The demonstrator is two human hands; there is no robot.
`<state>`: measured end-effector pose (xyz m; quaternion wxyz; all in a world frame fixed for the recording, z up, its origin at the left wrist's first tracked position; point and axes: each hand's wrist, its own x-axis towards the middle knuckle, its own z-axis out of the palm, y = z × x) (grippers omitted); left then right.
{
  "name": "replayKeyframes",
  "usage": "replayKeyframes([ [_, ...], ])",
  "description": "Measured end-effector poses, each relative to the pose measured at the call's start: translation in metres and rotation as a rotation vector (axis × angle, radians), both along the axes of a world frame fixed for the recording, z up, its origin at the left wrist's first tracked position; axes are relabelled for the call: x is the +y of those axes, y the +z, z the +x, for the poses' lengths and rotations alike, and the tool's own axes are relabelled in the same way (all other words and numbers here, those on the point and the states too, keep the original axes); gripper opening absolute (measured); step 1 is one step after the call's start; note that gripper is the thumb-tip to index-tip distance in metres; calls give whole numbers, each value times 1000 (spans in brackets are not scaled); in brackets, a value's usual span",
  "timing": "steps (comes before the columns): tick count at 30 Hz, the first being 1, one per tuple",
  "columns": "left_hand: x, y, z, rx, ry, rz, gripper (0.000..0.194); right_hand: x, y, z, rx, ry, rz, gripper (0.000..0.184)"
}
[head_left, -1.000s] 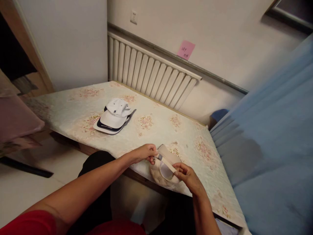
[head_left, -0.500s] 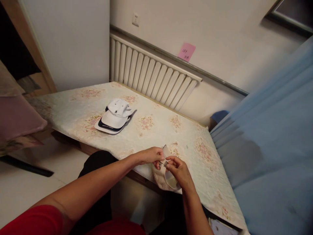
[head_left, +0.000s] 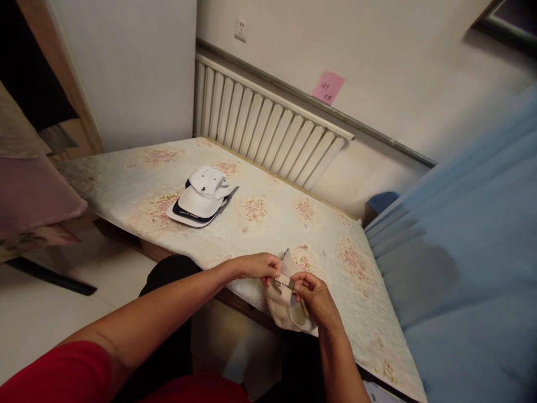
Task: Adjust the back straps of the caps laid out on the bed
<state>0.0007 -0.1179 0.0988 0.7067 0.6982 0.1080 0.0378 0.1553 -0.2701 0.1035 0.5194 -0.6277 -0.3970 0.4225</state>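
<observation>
— Where to find the cap (head_left: 279,308)?
— At the near edge of the bed (head_left: 285,224), brim tilted up, held by the strap (head_left: 285,280) at the back.
— And by the left hand (head_left: 266,267), gripped how?
— With thumb and fingers together, clamped on the strap.
— With the right hand (head_left: 315,295)?
— Just beside the left, pinching the strap too, thumb and forefinger closed on it right at the metal buckle (head_left: 291,284).
— Farther out?
— Toward the left side of the bed, well apart from both hands, a white cap (head_left: 210,182), stacked over navy and white brims, all pointing toward the near edge.
— Beyond that?
— Along the far edge, a radiator (head_left: 260,123); above it, a pink note (head_left: 329,88). Beside the right edge, a blue curtain (head_left: 461,235).
</observation>
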Motion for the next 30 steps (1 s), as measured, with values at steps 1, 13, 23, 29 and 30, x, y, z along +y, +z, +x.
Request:
replayKeyframes([
  [1,0,-1,1,-2,2,-1,14,0,0,1,9,1,-3,18],
  [13,3,-3,4,25,-25,-12,11,-1,-5,3,0,41,-39,24],
  [23,2,3,5,15,-53,-29,11,1,-3,-2,-49,132,-153,29],
  [29,3,5,5,14,-69,-45,11,4,-3,-7,67,104,-130,27],
  [30,3,5,5,16,-70,-36,11,4,-4,-8,74,100,-130,27],
])
